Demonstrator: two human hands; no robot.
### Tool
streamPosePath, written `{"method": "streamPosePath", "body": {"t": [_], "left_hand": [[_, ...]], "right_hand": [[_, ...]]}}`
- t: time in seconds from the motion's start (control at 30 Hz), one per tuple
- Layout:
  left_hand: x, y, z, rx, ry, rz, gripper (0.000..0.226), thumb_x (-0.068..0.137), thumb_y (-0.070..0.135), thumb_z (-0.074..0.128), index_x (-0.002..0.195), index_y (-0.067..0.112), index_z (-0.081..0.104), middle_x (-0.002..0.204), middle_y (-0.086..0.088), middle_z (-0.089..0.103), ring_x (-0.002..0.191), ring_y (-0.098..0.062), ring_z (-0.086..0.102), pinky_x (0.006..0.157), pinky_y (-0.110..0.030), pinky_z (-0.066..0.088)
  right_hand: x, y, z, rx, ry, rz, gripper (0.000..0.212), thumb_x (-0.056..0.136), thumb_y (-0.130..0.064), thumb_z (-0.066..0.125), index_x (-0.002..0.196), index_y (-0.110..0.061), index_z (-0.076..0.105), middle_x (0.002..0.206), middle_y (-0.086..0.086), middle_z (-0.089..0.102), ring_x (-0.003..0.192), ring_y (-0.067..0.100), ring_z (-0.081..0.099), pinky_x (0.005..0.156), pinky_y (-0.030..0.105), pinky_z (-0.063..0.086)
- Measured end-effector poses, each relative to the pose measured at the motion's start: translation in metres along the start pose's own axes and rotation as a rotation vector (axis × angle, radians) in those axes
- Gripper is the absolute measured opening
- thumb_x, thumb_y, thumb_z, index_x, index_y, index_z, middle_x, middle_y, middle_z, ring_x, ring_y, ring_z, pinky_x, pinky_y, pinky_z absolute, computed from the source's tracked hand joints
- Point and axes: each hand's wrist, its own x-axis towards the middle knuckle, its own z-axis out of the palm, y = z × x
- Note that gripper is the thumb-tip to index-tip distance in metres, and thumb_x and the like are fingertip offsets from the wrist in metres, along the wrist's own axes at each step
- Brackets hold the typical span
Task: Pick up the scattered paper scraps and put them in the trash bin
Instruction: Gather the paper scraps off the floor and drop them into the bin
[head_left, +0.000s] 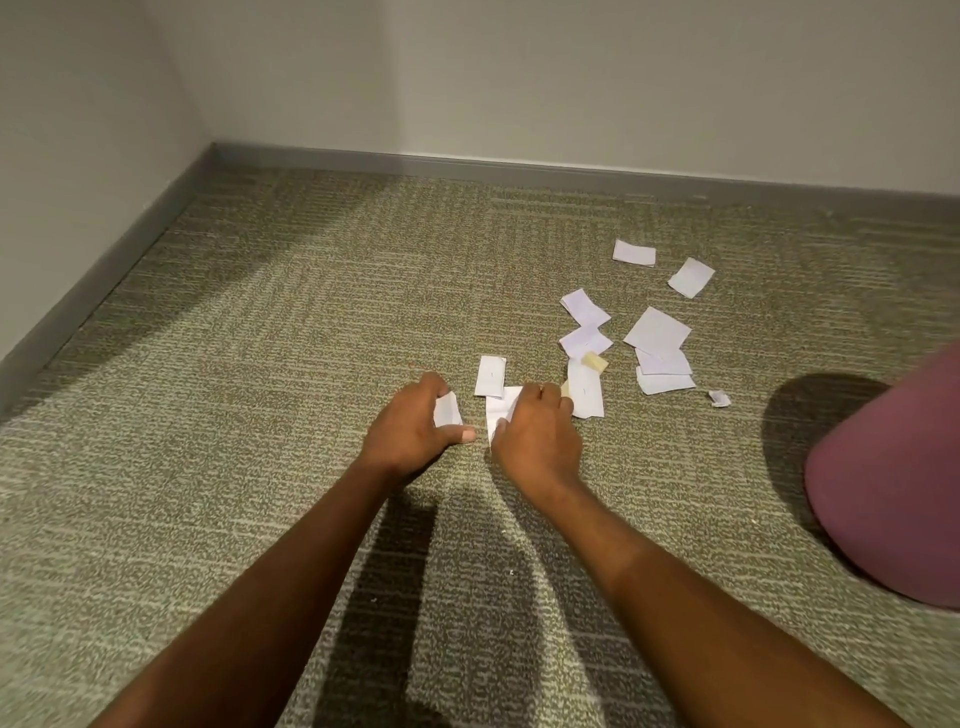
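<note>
A person's left hand (415, 434) curls around a white scrap (448, 410) while the right hand (535, 439) pinches a second scrap (503, 405) on the carpet (260, 364), with loose scraps (657, 330) scattered toward two o'clock.

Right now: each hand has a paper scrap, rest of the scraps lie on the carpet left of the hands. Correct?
Not quite. The head view shows the remaining scraps on the carpet to the right of the hands, not left. The left hand does grip a scrap, the right hand another scrap.
</note>
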Motion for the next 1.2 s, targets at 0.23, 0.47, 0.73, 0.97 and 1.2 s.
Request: {"method": "streamPosePath", "body": {"t": [0.23, 0.47, 0.73, 0.97, 1.2], "left_hand": [[0.010, -0.002, 0.005, 0.022, 0.150, 0.040, 0.032, 0.094, 0.055, 0.069, 0.084, 0.030, 0.052, 0.090, 0.007, 0.060, 0.081, -0.016, 0.057, 0.064, -0.034, 0.040], [0.010, 0.007, 0.010, 0.082, 0.162, 0.009, 0.034, 0.100, 0.062, 0.060, 0.087, 0.031, 0.053, 0.099, 0.008, 0.056, 0.084, -0.011, 0.058, 0.070, -0.034, 0.049], [-0.020, -0.008, 0.018, 0.309, 0.261, 0.201, 0.052, 0.093, 0.081, 0.056, 0.105, 0.030, 0.055, 0.103, 0.012, 0.045, 0.083, -0.010, 0.053, 0.060, -0.030, 0.040], [-0.008, -0.005, 0.024, 0.424, 0.300, 0.159, 0.053, 0.103, 0.073, 0.043, 0.085, 0.025, 0.056, 0.089, 0.011, 0.050, 0.077, -0.010, 0.052, 0.058, -0.030, 0.038], [0.038, 0.040, 0.031, 0.264, 0.390, 0.142, 0.045, 0.105, 0.070, 0.044, 0.105, 0.027, 0.058, 0.084, 0.007, 0.068, 0.073, -0.018, 0.064, 0.062, -0.034, 0.047]], "right_hand": [[0.005, 0.010, 0.000, 0.167, 0.055, 0.032, 0.063, 0.093, -0.014, 0.080, 0.147, -0.013, 0.049, 0.137, 0.008, 0.061, 0.126, 0.028, 0.057, 0.094, 0.042, 0.056], [0.027, 0.035, -0.016, 0.243, 0.084, 0.067, 0.045, 0.096, -0.011, 0.078, 0.137, -0.014, 0.060, 0.123, 0.005, 0.068, 0.103, 0.023, 0.067, 0.080, 0.039, 0.059], [0.061, 0.078, -0.036, 0.079, 0.072, 0.056, 0.062, 0.083, -0.016, 0.088, 0.138, -0.024, 0.060, 0.136, 0.007, 0.054, 0.123, 0.031, 0.054, 0.078, 0.038, 0.049], [0.066, 0.081, -0.034, 0.065, -0.055, -0.043, 0.064, 0.085, -0.013, 0.082, 0.144, -0.033, 0.063, 0.139, -0.003, 0.063, 0.129, 0.028, 0.049, 0.093, 0.043, 0.050], [0.059, 0.086, -0.032, 0.070, -0.049, -0.065, 0.056, 0.088, -0.017, 0.080, 0.141, -0.026, 0.065, 0.126, 0.004, 0.067, 0.124, 0.031, 0.052, 0.095, 0.045, 0.052]]}}
